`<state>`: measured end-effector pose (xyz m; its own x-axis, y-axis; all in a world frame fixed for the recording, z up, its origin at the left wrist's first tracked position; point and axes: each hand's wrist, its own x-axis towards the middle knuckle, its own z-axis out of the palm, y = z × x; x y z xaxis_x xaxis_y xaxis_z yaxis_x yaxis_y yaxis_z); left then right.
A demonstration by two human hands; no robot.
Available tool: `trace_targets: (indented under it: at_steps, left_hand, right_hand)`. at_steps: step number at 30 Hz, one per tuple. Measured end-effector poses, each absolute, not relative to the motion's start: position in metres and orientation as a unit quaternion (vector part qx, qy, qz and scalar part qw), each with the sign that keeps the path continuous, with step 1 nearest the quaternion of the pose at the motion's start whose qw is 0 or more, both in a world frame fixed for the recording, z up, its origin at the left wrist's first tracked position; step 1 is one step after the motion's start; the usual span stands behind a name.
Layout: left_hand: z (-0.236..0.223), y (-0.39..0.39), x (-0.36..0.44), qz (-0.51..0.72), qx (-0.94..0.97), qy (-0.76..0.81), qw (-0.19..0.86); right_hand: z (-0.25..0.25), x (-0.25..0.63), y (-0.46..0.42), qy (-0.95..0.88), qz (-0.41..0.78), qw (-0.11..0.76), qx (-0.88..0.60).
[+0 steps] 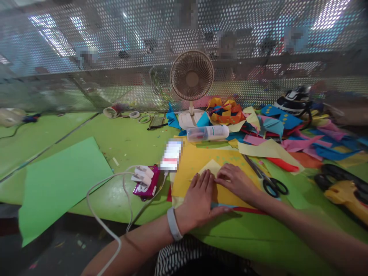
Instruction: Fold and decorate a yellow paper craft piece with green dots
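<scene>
My left hand [199, 199] lies flat, fingers stretched out, pressing on a small piece of pale yellow paper [212, 166]. A grey band circles that wrist. Close to its fingertips, my right hand [237, 181] has bent fingers, with the thumb and fingertips drawn together at the right edge of the pale paper. Part of this paper is hidden under both hands. Beneath lies a stack of coloured sheets with a large yellow-orange sheet [189, 155] on top. Black-handled scissors [267, 180] rest just right of my right hand.
A phone [171, 155] lies left of the stack, beside a purple power box [147, 184] with white plugs and cables. Behind are a clear bottle [207, 133] and a small fan [192, 76]. Coloured paper scraps [304, 142] crowd the right; a green sheet [64, 184] overhangs the left edge.
</scene>
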<state>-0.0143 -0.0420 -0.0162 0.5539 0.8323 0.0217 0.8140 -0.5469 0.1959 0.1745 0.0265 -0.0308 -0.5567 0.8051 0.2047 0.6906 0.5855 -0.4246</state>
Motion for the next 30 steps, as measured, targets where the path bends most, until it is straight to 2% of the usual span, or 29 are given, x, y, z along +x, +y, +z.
trace_targets:
  at_steps: [24,28,30]
  left_hand:
    - [-0.0188,-0.0429,-0.0127,0.052,0.868,0.491,0.054]
    - [-0.0194,-0.0423,-0.0135,0.058,0.876,0.475,0.057]
    - [-0.0189,-0.0423,-0.0124,0.061,0.878,0.470,0.061]
  right_hand:
    - [-0.0291,0.1746,0.0288,-0.866,0.150,0.192,-0.436]
    - [-0.0336,0.1728,0.0285,-0.874,0.117,0.201,-0.426]
    - [-0.0373,0.1716,0.0271,-0.899,0.101,0.174,-0.390]
